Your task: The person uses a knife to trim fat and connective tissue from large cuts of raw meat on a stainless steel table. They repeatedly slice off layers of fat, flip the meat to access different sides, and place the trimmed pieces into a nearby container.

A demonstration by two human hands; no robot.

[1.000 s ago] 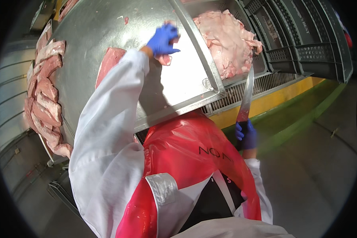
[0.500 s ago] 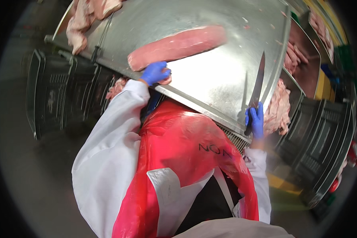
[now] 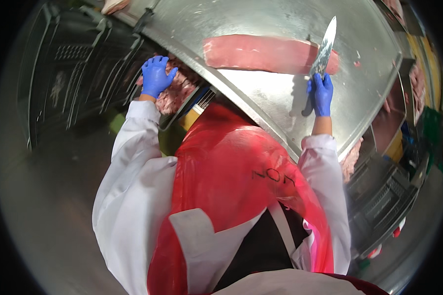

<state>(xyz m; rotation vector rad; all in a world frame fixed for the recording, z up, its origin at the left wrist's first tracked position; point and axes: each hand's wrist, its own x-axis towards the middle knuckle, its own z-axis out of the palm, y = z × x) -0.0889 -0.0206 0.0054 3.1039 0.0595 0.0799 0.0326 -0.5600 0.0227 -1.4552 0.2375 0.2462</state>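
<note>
My left hand (image 3: 155, 77), in a blue glove, is over a container of meat trimmings (image 3: 178, 88) beside the table's near left edge. Its fingers are spread and hold nothing I can see. In my blue-gloved right hand (image 3: 323, 98) is a knife (image 3: 326, 46), its handle in my closed fingers and its blade pointing away from me. The blade crosses above the right end of a long pink pork loin (image 3: 261, 53); whether it touches the meat I cannot tell. That loin lies flat across the metal table (image 3: 261, 93).
Black plastic crates (image 3: 66, 64) stand at the left, and another dark crate (image 3: 379, 196) at the right. A raised metal rim edges the table. Pale meat (image 3: 352, 160) hangs or lies by its right edge. Further meat (image 3: 418, 88) sits in a bin at the far right.
My left hand has moved left off the table edge to over the trimmings; the small piece at it no longer shows there. My right hand has brought the knife up to the loin.
</note>
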